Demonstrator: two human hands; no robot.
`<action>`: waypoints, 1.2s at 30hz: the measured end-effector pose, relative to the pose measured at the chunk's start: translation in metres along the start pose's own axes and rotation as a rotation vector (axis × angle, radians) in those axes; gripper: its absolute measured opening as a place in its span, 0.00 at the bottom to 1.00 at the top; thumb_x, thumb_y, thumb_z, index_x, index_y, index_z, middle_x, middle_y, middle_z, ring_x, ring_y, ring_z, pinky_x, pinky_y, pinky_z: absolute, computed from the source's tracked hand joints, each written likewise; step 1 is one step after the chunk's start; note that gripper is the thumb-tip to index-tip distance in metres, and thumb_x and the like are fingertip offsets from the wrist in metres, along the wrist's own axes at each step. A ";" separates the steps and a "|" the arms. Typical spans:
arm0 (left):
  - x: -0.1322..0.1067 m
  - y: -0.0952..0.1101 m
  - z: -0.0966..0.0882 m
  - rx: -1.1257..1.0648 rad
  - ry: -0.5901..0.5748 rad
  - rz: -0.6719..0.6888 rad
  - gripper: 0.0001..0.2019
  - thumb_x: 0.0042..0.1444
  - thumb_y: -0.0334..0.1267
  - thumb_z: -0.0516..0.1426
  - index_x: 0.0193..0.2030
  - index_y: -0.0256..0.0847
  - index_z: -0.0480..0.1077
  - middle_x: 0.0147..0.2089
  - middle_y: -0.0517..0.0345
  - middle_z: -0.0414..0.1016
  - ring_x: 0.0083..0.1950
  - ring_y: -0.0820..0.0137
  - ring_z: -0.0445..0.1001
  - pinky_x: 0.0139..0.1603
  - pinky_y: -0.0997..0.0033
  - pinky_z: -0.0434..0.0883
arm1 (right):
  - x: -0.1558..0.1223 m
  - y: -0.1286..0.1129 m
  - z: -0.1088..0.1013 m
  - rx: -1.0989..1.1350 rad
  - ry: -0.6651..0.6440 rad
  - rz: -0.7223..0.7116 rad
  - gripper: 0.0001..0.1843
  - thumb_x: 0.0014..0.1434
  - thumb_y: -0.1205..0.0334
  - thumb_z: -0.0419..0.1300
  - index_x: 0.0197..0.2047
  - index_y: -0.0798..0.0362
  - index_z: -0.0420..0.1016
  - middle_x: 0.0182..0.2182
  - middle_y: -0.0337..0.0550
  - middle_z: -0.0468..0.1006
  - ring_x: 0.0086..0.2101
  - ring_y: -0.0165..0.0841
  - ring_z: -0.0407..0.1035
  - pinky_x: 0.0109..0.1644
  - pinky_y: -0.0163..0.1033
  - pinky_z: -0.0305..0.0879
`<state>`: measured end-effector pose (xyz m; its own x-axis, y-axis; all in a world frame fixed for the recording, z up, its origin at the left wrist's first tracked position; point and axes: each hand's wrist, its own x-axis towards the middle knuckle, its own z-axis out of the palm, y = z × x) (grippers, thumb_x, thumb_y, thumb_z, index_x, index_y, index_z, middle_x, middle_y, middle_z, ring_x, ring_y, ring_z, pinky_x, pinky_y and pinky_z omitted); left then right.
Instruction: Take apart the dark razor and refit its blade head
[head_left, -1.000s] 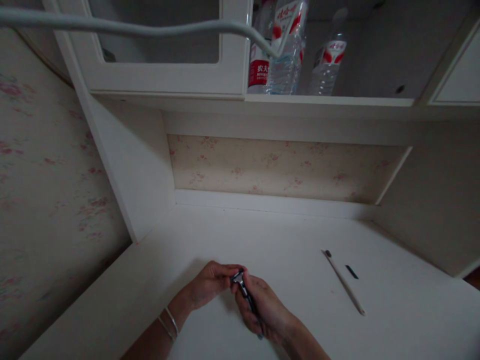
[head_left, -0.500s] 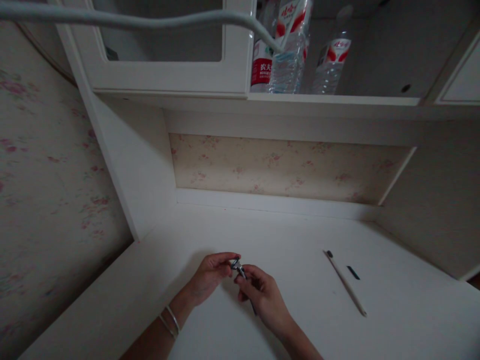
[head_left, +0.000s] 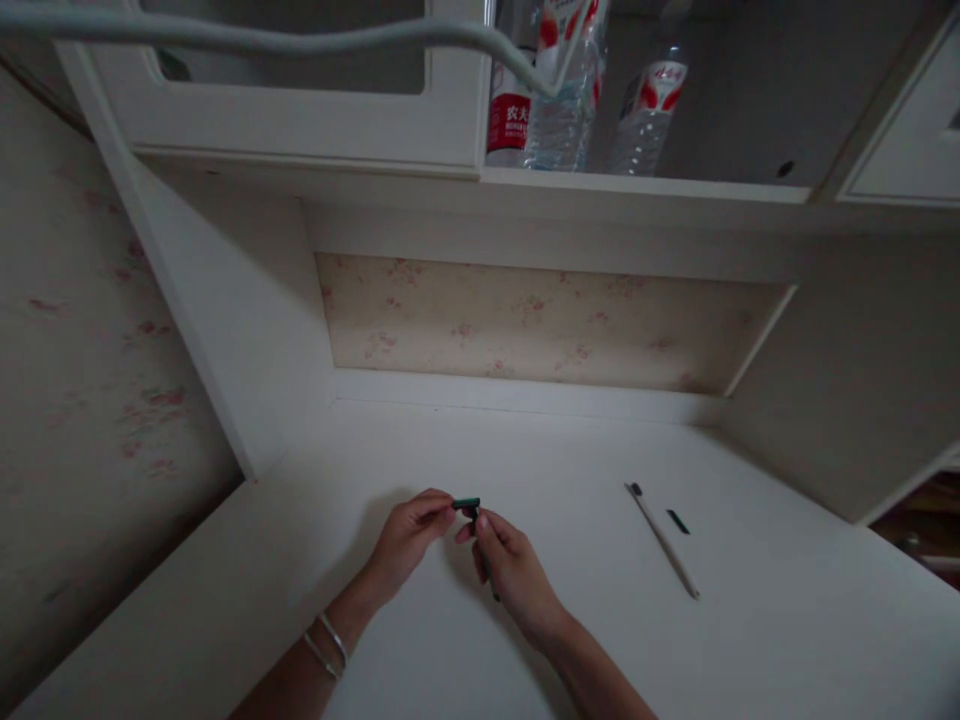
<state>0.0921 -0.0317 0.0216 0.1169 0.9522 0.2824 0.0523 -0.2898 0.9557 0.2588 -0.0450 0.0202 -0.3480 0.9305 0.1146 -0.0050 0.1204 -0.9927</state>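
Both of my hands meet over the white desk (head_left: 585, 640), low in the middle of the head view. My right hand (head_left: 514, 570) is closed round the dark handle of a small razor (head_left: 471, 508). My left hand (head_left: 409, 535), with thin bangles on the wrist, pinches the razor's green head between thumb and fingertips. The razor is held just above the desk top.
A long white stick with a dark tip (head_left: 664, 540) lies on the desk to the right, with a small dark cap (head_left: 678, 521) beside it. Water bottles (head_left: 570, 80) stand on the shelf above. A grey cable (head_left: 262, 35) runs across the top.
Both hands have shifted slightly up and away from me with the razor. The razor head has turned and now shows its green side. The view has tilted a little.
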 end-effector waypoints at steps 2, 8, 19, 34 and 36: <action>0.000 -0.001 -0.001 0.008 0.017 -0.013 0.12 0.55 0.44 0.58 0.41 0.39 0.76 0.37 0.54 0.74 0.36 0.70 0.69 0.37 0.73 0.66 | 0.000 0.001 0.000 -0.008 -0.022 0.025 0.28 0.61 0.38 0.46 0.37 0.56 0.72 0.18 0.33 0.61 0.18 0.24 0.52 0.21 0.30 0.48; -0.001 0.000 -0.001 0.228 0.016 0.122 0.11 0.57 0.42 0.56 0.39 0.39 0.76 0.37 0.54 0.75 0.39 0.68 0.72 0.41 0.72 0.68 | 0.000 0.007 0.003 0.129 -0.011 0.068 0.28 0.60 0.37 0.47 0.38 0.56 0.70 0.20 0.34 0.63 0.18 0.24 0.54 0.20 0.29 0.51; -0.004 -0.005 0.002 0.307 0.068 0.148 0.11 0.57 0.42 0.56 0.42 0.41 0.75 0.41 0.54 0.74 0.39 0.70 0.72 0.39 0.73 0.69 | -0.005 0.005 -0.014 -0.181 -0.085 -0.076 0.11 0.58 0.56 0.58 0.41 0.51 0.74 0.34 0.40 0.66 0.32 0.30 0.67 0.35 0.34 0.65; -0.005 -0.012 0.011 0.351 -0.059 0.043 0.17 0.59 0.46 0.53 0.49 0.41 0.73 0.42 0.53 0.73 0.33 0.73 0.70 0.34 0.74 0.68 | -0.014 0.018 -0.205 -1.446 0.540 0.256 0.16 0.62 0.60 0.49 0.45 0.54 0.75 0.42 0.51 0.76 0.38 0.41 0.73 0.39 0.40 0.64; -0.005 -0.013 0.012 0.366 -0.072 0.044 0.17 0.59 0.46 0.53 0.49 0.41 0.74 0.41 0.54 0.73 0.32 0.73 0.69 0.34 0.74 0.68 | -0.015 0.020 -0.212 -1.470 0.526 0.293 0.16 0.62 0.61 0.48 0.44 0.55 0.76 0.40 0.51 0.77 0.37 0.41 0.73 0.37 0.39 0.64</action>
<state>0.1027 -0.0339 0.0066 0.1962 0.9324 0.3036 0.3952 -0.3586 0.8457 0.4627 0.0169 0.0063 0.1766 0.9539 0.2428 0.9814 -0.1518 -0.1177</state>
